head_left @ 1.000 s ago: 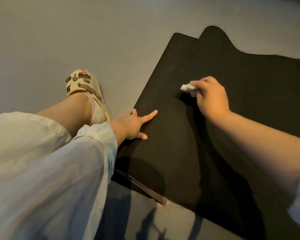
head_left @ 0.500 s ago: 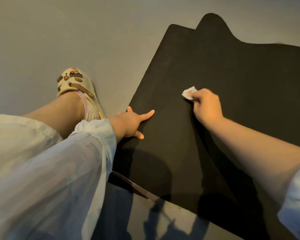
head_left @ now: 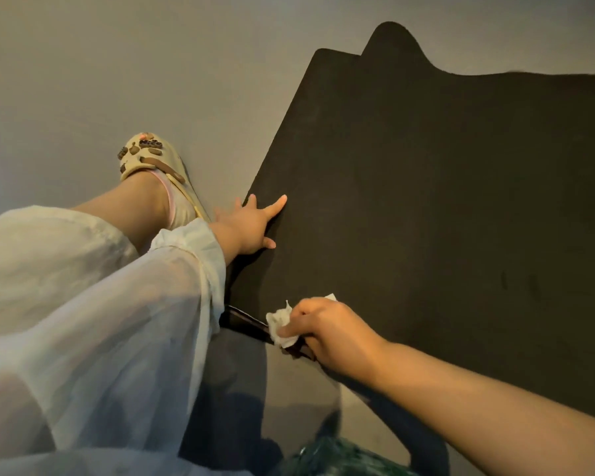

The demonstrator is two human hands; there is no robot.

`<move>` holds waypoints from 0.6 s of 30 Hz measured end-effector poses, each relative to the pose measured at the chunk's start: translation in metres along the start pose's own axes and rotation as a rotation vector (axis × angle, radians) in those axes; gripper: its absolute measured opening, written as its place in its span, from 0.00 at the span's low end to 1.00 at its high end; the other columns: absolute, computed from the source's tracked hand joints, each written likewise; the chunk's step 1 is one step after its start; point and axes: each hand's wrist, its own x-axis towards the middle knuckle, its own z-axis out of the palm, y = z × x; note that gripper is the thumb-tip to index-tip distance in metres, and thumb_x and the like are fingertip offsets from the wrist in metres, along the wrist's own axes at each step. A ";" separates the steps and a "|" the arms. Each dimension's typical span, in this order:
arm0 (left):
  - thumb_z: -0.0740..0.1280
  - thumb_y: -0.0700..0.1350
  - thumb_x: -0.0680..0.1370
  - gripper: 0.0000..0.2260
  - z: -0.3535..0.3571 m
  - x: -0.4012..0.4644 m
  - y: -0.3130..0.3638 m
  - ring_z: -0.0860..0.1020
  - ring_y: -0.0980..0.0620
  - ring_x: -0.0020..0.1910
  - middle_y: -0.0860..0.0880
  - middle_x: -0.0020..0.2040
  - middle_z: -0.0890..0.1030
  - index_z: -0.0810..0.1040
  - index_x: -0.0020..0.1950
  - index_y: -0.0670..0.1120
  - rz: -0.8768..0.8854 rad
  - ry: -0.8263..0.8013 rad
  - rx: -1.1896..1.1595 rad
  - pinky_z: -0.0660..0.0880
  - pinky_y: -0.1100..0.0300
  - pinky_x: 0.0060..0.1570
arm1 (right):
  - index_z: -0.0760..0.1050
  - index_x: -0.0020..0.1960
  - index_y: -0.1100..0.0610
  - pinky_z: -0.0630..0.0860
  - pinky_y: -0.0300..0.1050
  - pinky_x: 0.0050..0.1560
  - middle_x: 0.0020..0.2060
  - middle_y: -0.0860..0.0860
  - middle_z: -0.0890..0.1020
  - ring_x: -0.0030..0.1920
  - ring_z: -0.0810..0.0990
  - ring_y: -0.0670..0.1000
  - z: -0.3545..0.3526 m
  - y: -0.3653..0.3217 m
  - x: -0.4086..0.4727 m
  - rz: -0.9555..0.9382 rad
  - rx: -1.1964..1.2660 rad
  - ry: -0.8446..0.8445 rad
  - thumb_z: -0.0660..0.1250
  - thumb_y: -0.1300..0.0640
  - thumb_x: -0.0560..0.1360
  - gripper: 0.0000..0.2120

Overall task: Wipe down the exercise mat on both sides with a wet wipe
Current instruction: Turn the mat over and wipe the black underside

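Head view, left to right. At far left: pale trouser leg (head_left: 83, 304) and decorated beige shoe (head_left: 152, 159), planted on the grey floor (head_left: 66, 80) just beside the mat. Left of centre: left hand (head_left: 251, 225), fingers straight and spread, pressing flat on the left edge of the black exercise mat (head_left: 443, 201); same spot and same pose as half a second ago, serving as an anchor. Centre bottom: right hand (head_left: 327, 331), fingers curled round the crumpled white wet wipe (head_left: 280, 324), now at the mat's near edge by the near left corner, where a thin brownish underside (head_left: 248, 324) shows as a lifted lip. Half a second ago: same hand and wipe well up the mat, near its middle; a second ago, a little farther up still. Hence one long stroke drawn toward the body and run out at the near edge. Centre to right: mat lying open on the floor, dark top face up, far edge humped where a curl rises at upper centre (head_left: 392, 39). At bottom centre: green patterned item (head_left: 340, 455), unclear.

Reading for the task: left-hand strip of the top face likely covered; remaining width to the right probably still to wipe, then the flip for the underside, not yet begun. Thumb position and any pinch on the mat's lip not discernible.
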 end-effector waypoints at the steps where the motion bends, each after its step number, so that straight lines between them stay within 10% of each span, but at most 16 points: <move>1: 0.67 0.48 0.77 0.36 -0.003 -0.004 0.005 0.50 0.38 0.75 0.41 0.77 0.48 0.46 0.77 0.58 0.052 0.105 -0.007 0.50 0.42 0.72 | 0.83 0.51 0.61 0.69 0.37 0.53 0.47 0.56 0.82 0.49 0.79 0.54 -0.005 0.002 -0.003 0.001 0.046 0.045 0.67 0.69 0.70 0.12; 4: 0.69 0.42 0.75 0.23 -0.020 -0.017 0.026 0.62 0.48 0.73 0.48 0.73 0.66 0.70 0.69 0.52 0.381 0.321 -0.525 0.59 0.61 0.69 | 0.82 0.43 0.59 0.69 0.29 0.47 0.41 0.49 0.81 0.43 0.79 0.48 -0.028 0.010 -0.005 0.207 0.230 0.349 0.67 0.72 0.70 0.10; 7: 0.64 0.48 0.78 0.10 -0.033 -0.036 0.057 0.78 0.56 0.57 0.53 0.59 0.79 0.75 0.58 0.57 0.399 -0.186 -1.190 0.77 0.65 0.50 | 0.75 0.35 0.50 0.71 0.32 0.43 0.36 0.45 0.79 0.40 0.77 0.44 -0.061 0.024 -0.002 0.357 0.472 0.636 0.66 0.74 0.69 0.19; 11: 0.66 0.52 0.72 0.14 -0.030 -0.035 0.084 0.81 0.52 0.52 0.48 0.50 0.82 0.78 0.56 0.50 0.366 -0.534 -1.355 0.79 0.58 0.46 | 0.75 0.34 0.50 0.73 0.35 0.44 0.39 0.47 0.79 0.41 0.78 0.44 -0.090 0.038 -0.006 0.334 0.413 0.780 0.66 0.74 0.68 0.19; 15: 0.67 0.40 0.76 0.05 -0.039 -0.020 0.100 0.82 0.53 0.43 0.46 0.47 0.81 0.77 0.52 0.46 0.281 -0.279 -1.249 0.79 0.65 0.36 | 0.81 0.50 0.57 0.68 0.29 0.55 0.49 0.47 0.78 0.50 0.75 0.41 -0.100 0.067 -0.029 0.264 0.015 0.639 0.69 0.69 0.71 0.11; 18: 0.68 0.35 0.75 0.08 -0.052 0.000 0.103 0.79 0.54 0.40 0.44 0.46 0.79 0.76 0.44 0.47 0.225 0.008 -1.161 0.77 0.68 0.32 | 0.73 0.66 0.53 0.61 0.46 0.68 0.67 0.53 0.72 0.66 0.69 0.53 -0.106 0.112 -0.060 0.521 -0.429 0.401 0.64 0.54 0.77 0.18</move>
